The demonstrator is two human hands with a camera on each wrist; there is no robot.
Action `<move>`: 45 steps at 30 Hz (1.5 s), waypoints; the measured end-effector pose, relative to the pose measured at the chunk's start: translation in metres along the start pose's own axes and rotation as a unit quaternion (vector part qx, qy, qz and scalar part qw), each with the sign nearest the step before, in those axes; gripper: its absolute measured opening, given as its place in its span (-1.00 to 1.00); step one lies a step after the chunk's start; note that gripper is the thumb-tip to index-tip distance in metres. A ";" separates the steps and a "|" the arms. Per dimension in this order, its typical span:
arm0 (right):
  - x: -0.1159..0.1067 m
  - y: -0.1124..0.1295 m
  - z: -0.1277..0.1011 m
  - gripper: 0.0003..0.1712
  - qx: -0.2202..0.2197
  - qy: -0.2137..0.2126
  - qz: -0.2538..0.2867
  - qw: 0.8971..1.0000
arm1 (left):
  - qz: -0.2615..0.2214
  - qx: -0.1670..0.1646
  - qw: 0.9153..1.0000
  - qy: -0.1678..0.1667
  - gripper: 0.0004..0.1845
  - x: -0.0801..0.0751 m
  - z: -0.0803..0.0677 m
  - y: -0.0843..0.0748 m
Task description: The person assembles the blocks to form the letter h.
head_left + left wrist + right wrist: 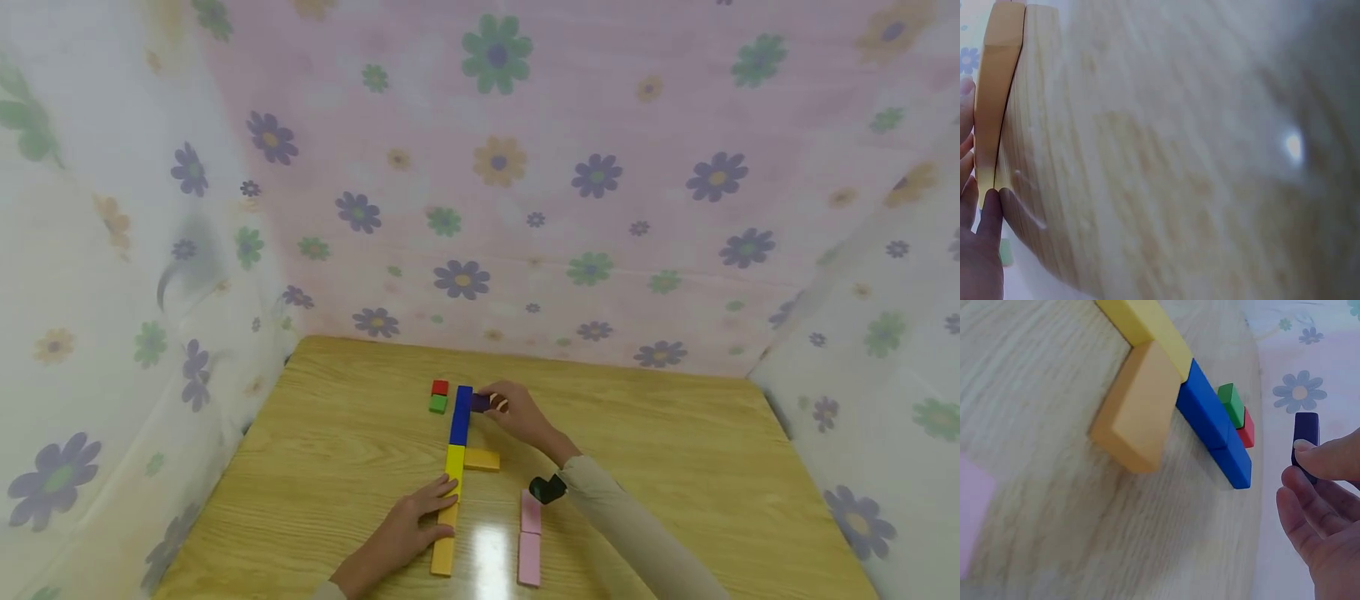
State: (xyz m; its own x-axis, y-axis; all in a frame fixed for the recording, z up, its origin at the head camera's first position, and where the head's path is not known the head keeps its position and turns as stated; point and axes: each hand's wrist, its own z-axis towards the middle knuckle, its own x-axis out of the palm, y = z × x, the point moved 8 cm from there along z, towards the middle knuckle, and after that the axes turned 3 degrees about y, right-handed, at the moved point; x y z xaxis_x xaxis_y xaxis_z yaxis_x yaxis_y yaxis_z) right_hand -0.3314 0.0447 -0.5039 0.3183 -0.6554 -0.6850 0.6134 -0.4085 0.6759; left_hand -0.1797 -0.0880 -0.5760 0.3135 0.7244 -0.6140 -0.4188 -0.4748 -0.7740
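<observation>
My right hand [525, 417] pinches a dark purple block [1305, 428] between thumb and fingertips. In the head view that block is close to the right side of the far end of a long row of blocks. From far to near the row runs blue blocks [461, 415], yellow blocks [454, 461] and orange blocks [443, 557]. Across the near part of this row lies my left hand [405, 529], its fingers extended over the yellow and orange pieces. Another orange block [483, 460] juts out to the right from the yellow part.
Left of the blue blocks, a red block [440, 387] and a green block [438, 405] sit end to end. Two pink blocks [529, 560] form a short line beneath my right forearm. Flowered cloth [495, 250] hangs behind the wooden table [645, 450] and along both sides.
</observation>
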 end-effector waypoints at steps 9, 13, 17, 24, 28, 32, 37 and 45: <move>-0.001 0.000 -0.024 -0.68 0.019 0.019 0.000 1.000 | 0.005 -0.002 1.000 -0.004 -0.50 -0.004 -0.003 0.001; -0.004 0.006 -0.033 -0.68 0.014 0.019 0.013 1.000 | 0.007 0.004 1.000 -0.006 -0.50 -0.005 -0.002 0.001; -0.004 0.010 -0.042 -0.67 0.015 0.024 0.019 0.999 | 0.014 0.006 1.000 -0.007 -0.51 -0.006 -0.001 0.002; 0.000 0.007 -0.054 -0.68 0.027 0.022 0.022 0.999 | 0.005 -0.007 1.000 -0.001 -0.50 -0.007 0.000 0.005; 0.004 0.006 -0.061 -0.68 0.022 0.022 0.015 0.999 | 0.010 0.003 1.000 -0.003 -0.51 -0.008 -0.001 0.004; 0.007 0.004 -0.069 -0.68 0.027 0.021 0.017 0.999 | 0.006 0.011 1.000 -0.004 -0.51 -0.009 -0.002 0.001; 0.007 0.000 -0.078 -0.68 0.039 0.021 0.027 0.999 | -0.003 0.006 1.000 -0.001 -0.51 -0.006 -0.002 0.002; 0.005 -0.003 -0.090 -0.67 0.036 0.009 0.039 0.999 | 0.002 0.019 1.000 -0.005 -0.52 -0.002 -0.001 -0.002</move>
State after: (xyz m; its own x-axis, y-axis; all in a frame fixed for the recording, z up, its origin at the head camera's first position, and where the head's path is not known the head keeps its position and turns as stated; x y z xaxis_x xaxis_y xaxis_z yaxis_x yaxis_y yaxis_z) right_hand -0.2660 0.0997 -0.5342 0.3770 -0.6754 -0.6338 0.5333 -0.4012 0.7448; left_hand -0.1788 -0.0894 -0.5736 0.3028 0.7277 -0.6154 -0.4515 -0.4591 -0.7651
